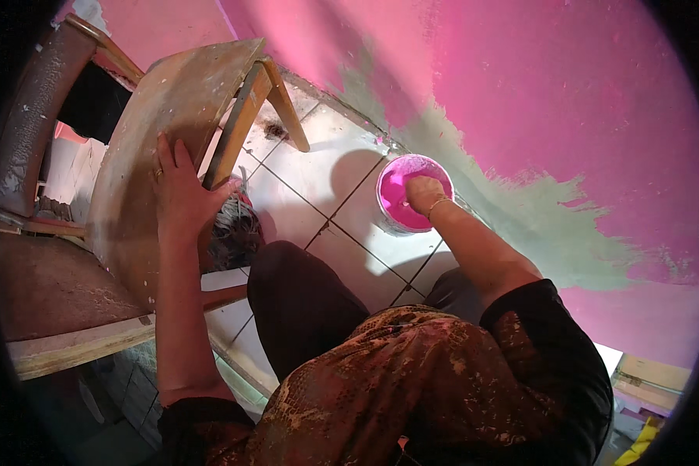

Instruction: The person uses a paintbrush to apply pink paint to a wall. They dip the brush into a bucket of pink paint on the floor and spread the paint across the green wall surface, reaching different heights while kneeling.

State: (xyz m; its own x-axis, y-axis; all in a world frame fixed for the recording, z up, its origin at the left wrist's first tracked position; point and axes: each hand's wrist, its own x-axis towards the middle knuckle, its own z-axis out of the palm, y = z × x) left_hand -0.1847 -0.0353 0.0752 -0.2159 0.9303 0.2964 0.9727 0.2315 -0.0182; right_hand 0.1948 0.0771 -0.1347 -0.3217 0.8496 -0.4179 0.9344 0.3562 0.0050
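Note:
Fingers spread, my left hand (182, 190) lies against the edge of a worn wooden tabletop (167, 97), with the thumb over its side. My right hand (426, 194) is closed at the mouth of a white bucket (380, 194) that holds bright pink paint (396, 180). Whatever the right fingers grip is hidden below the hand, inside the bucket. The bucket stands on the tiled floor close to the wall, ahead and to the right of my knees.
The wall (536, 93) is partly bright pink, with a greyish-green patch (520, 206) low down. A brown padded chair (27, 124) stands at the left. Wooden table legs (286, 105) rise beside dark debris (273, 129) on the white tiles (287, 186). A dark stringy bundle (237, 233) lies under the tabletop.

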